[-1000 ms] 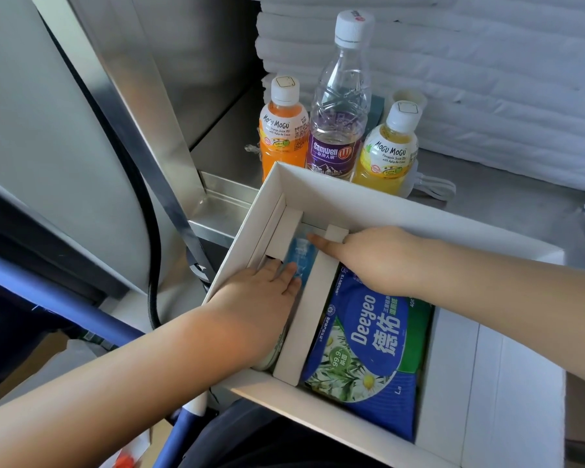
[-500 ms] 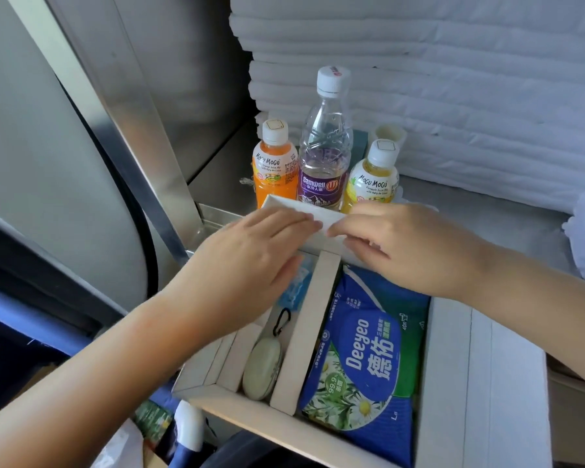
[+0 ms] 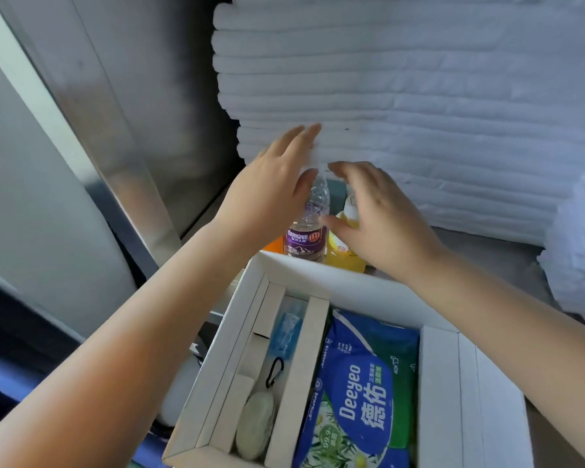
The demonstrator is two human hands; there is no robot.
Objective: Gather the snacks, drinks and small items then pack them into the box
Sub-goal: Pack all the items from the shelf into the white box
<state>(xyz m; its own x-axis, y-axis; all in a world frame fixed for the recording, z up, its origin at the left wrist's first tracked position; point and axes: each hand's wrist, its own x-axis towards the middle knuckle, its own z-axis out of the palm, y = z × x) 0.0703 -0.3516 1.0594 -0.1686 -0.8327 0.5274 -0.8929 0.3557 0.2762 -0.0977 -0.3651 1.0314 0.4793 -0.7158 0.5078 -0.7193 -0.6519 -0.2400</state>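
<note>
A white divided box (image 3: 352, 288) sits in front of me. It holds a blue Deeyeo wipes pack (image 3: 362, 393), a pale green oval case (image 3: 255, 423) with a black clip, and a small blue packet (image 3: 286, 336). Behind the box stand a clear water bottle (image 3: 309, 228), a yellow drink bottle (image 3: 345, 258) and an orange one (image 3: 274, 246), mostly hidden by my left wrist. My left hand (image 3: 274, 187) reaches beside the water bottle's neck with straight fingers. My right hand (image 3: 379, 211) hovers spread over the yellow bottle. Neither hand holds anything.
A tall stack of folded white towels (image 3: 419, 96) fills the back, close behind the bottles. A metal wall panel (image 3: 132, 130) stands to the left. More white cloth (image 3: 581, 248) lies at the right on the grey shelf (image 3: 487, 251).
Both hands left the box's far wall and rose to the tops of the bottles behind it. My view tilted upward.
</note>
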